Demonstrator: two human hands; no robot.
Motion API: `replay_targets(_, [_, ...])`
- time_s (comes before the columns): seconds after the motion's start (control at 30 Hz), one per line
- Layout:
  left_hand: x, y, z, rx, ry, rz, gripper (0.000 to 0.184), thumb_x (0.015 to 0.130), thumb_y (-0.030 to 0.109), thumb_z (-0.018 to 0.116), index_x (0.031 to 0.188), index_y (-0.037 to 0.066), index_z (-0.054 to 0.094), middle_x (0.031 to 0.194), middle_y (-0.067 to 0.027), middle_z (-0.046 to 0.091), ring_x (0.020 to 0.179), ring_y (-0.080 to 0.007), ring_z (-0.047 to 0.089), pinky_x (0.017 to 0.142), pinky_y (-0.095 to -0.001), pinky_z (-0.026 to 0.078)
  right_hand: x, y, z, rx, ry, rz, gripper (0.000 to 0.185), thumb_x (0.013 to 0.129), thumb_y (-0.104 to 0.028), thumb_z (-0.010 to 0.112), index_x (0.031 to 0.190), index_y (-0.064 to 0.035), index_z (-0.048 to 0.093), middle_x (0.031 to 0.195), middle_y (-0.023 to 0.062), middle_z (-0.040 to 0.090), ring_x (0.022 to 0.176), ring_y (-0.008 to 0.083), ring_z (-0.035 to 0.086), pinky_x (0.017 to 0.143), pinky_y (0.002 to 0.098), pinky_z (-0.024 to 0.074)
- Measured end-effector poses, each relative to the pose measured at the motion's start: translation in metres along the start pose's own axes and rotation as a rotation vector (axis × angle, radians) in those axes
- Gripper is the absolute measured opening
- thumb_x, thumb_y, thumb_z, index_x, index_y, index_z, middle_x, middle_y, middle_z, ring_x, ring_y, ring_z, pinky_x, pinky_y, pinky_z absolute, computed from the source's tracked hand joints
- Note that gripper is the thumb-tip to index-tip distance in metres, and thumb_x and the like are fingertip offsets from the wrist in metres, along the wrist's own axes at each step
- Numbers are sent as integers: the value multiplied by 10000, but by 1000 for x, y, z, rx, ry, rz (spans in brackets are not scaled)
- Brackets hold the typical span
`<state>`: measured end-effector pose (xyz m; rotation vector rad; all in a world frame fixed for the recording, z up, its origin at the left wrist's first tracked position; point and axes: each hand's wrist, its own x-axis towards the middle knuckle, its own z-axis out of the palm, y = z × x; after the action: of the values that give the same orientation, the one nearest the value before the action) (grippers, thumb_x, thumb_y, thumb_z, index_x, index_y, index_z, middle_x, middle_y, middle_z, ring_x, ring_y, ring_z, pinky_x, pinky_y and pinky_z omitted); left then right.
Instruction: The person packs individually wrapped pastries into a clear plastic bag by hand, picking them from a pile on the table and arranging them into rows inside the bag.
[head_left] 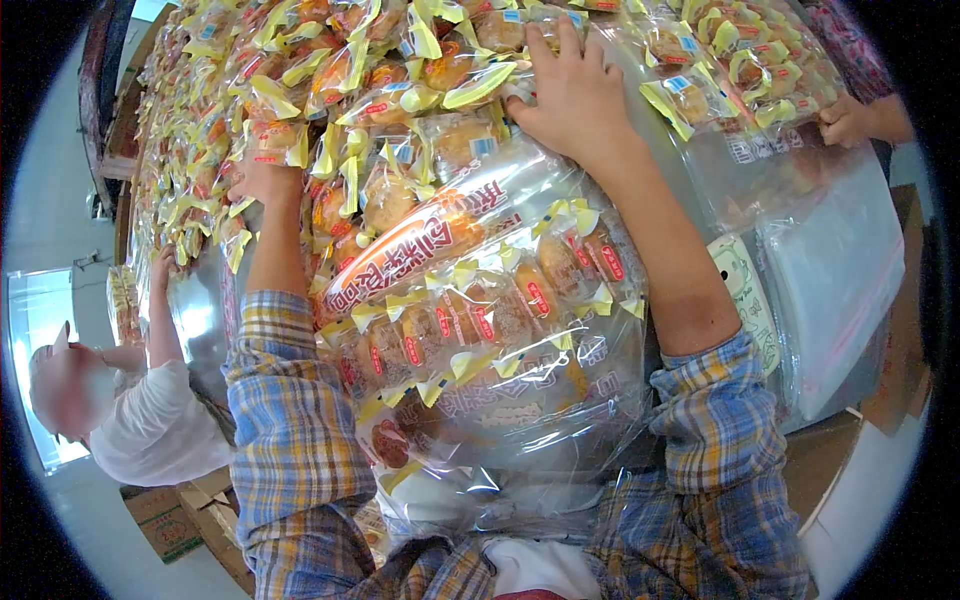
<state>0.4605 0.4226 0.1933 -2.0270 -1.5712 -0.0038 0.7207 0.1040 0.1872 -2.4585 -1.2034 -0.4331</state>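
Left hand (266, 182): partly behind a pack (278, 146); its grip we cannot tell.
Right hand (578, 95): spread over far packs (498, 32).
Near bag (420, 245): we best press lightly.

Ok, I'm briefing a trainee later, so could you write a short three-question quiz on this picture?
1. True or false: the printed clear bag holds yellow-edged packets.
2. Which pattern do the wearer's sleeves have? A) polka-dot B) plaid C) plain
3. Fill in: one wrapped packet partly hides the fingers of the wearer's ____ hand.

Key: 1. True. 2. B. 3. Left hand.
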Motion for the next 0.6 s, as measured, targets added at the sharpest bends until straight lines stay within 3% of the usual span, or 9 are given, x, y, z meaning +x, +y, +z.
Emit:
replay_targets(0.23, [3,-3,5,-16,-28,2,630,903,556,630,1405,176,597,1394,-111,621,1359,-383,491,954,-815,366,0,-2,-5,24,-37,15,840,817,-472,734,1535,-144,448,1550,200,419,1276,425,534,988,593,478])
replay_targets(0.6, [5,-2,9,-28,16,27,632,896,548,643,1424,207,582,1365,-98,643,1353,-360,509,960,-794,366,1,-4,-3,17,-26,30,836,808,-466,742,1530,-155,457,1547,193,427,1282,415,534,985,587,480])
